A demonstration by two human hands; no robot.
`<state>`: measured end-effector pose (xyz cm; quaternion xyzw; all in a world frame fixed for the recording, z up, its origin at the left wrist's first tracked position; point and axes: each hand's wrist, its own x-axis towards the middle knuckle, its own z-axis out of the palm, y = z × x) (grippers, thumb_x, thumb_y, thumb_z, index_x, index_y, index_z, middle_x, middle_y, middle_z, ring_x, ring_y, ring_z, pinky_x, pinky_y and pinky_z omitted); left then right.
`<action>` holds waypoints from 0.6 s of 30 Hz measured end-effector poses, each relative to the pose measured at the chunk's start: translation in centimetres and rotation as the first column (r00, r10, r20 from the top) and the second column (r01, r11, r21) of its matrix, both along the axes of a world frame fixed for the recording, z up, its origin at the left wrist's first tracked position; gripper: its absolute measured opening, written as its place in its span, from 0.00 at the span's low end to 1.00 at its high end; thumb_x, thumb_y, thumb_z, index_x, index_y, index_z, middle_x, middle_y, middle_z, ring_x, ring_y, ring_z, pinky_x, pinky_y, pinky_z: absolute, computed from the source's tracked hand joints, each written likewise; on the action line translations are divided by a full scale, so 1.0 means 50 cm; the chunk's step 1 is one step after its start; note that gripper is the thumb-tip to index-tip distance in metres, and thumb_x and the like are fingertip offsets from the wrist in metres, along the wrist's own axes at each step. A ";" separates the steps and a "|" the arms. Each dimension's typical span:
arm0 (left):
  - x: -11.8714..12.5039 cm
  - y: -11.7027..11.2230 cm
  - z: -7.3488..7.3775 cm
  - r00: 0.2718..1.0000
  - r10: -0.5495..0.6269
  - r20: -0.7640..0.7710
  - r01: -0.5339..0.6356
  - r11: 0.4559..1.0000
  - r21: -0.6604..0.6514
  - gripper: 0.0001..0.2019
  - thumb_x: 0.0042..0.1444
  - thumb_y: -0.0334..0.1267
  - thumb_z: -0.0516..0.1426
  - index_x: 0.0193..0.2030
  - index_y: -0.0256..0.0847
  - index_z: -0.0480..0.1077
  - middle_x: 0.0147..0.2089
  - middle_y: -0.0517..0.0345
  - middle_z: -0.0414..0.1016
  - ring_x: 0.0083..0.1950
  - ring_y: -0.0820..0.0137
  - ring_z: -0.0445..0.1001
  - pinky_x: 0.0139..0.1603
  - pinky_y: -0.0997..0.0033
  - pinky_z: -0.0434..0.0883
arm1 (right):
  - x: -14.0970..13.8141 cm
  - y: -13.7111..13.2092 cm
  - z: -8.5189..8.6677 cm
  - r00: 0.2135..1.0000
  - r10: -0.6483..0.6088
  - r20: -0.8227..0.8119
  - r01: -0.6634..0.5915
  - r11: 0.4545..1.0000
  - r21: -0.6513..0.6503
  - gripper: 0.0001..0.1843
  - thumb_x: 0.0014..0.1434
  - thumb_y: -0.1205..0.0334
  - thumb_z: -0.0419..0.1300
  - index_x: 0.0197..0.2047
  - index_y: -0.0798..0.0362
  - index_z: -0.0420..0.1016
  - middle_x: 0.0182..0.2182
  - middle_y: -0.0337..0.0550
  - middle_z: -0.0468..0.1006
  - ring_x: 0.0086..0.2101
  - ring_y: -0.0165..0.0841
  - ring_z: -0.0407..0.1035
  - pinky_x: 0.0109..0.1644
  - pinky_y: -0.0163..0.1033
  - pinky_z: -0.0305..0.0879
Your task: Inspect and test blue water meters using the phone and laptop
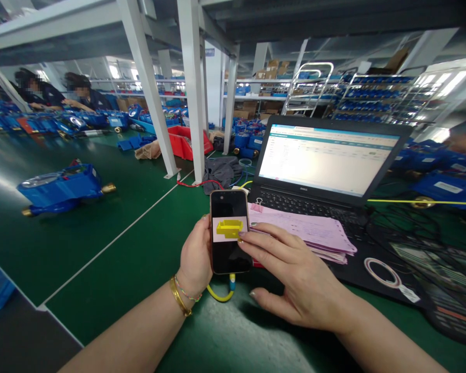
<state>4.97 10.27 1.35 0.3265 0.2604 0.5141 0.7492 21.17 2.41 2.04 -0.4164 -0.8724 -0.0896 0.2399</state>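
A smartphone (230, 257) is held upright in my left hand (196, 254), its fingers wrapped round the left side and back. Its screen shows a yellow box-like shape on a light band between black areas. My right hand (291, 269) is spread, holding nothing, with its fingertips at the right side of the screen. A yellow cable (220, 298) with a blue-ended plug meets the phone's lower edge. Just right of the phone, a stack of pink papers (310, 230) with a pink binder clip (258, 205) lies over the laptop's keyboard.
Behind the papers stands an open laptop (326, 155). A coiled white cable (382, 273) lies at its right, near tangled black cables. On the green table (132, 269) sits a blue meter-like device (62, 189); a red bin (184, 142) stands behind white posts. Two people work at the far left.
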 end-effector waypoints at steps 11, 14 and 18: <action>-0.003 -0.005 0.007 0.999 -0.035 -0.004 0.034 0.999 -0.016 0.18 0.53 0.47 0.54 0.43 0.37 0.75 0.41 0.53 0.79 0.48 0.56 0.75 0.54 0.57 0.70 | 0.001 0.003 -0.005 0.998 -0.048 0.031 0.047 0.999 0.011 0.25 0.59 0.57 0.57 0.59 0.56 0.65 0.60 0.49 0.63 0.61 0.47 0.51 0.57 0.58 0.64; -0.003 -0.003 0.007 0.999 -0.038 0.003 0.038 0.999 -0.013 0.18 0.55 0.47 0.53 0.44 0.37 0.75 0.41 0.52 0.79 0.48 0.57 0.75 0.54 0.56 0.70 | 0.002 0.003 -0.005 0.999 -0.047 0.019 0.047 0.999 0.002 0.26 0.59 0.57 0.58 0.59 0.55 0.66 0.60 0.50 0.63 0.61 0.47 0.52 0.58 0.57 0.63; -0.004 -0.002 0.003 0.999 -0.036 -0.001 0.036 0.999 -0.023 0.18 0.56 0.47 0.53 0.44 0.37 0.75 0.41 0.52 0.79 0.48 0.57 0.76 0.54 0.57 0.70 | 0.001 0.002 -0.004 0.999 -0.041 0.007 0.041 0.999 0.006 0.25 0.58 0.57 0.58 0.58 0.55 0.66 0.59 0.51 0.64 0.60 0.48 0.53 0.58 0.57 0.64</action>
